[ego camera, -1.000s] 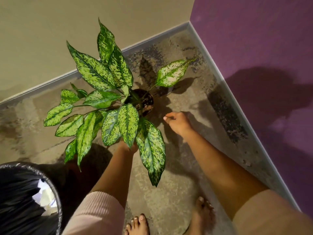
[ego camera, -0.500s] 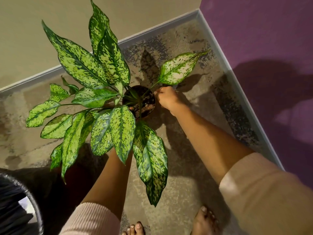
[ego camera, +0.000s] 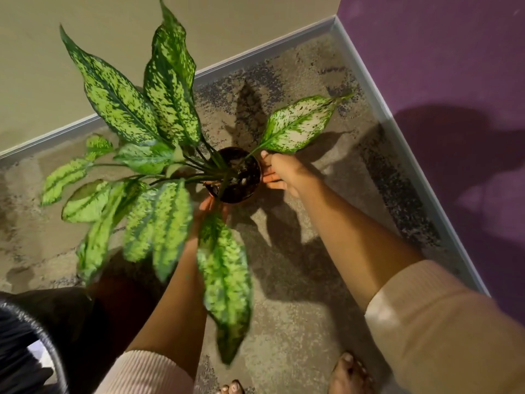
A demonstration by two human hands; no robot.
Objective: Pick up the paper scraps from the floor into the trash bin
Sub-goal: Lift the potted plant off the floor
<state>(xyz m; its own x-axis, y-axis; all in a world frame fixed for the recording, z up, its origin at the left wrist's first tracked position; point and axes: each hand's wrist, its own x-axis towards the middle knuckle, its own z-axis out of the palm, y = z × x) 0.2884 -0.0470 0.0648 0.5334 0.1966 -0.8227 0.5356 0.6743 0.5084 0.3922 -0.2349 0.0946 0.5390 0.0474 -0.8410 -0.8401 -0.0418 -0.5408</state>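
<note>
A potted plant with large speckled green leaves has its dark pot (ego camera: 241, 177) over the mottled floor near the room corner. My right hand (ego camera: 284, 173) grips the pot's right side. My left hand (ego camera: 208, 207) holds the pot's near side, partly hidden under the leaves. The trash bin (ego camera: 42, 331), lined with a black bag, shows only its rim at the bottom left, with a bit of white paper (ego camera: 38, 351) inside. No paper scraps are visible on the floor.
A beige wall (ego camera: 56, 66) runs along the back and a purple wall (ego camera: 454, 81) along the right, meeting at a grey baseboard corner (ego camera: 335, 21). My bare feet (ego camera: 349, 373) stand at the bottom edge. Leaves spread wide to the left of the pot.
My right hand moved from open floor onto the pot's right side and closed on it. The plant now appears larger and higher in view, and the bin has slid toward the left edge.
</note>
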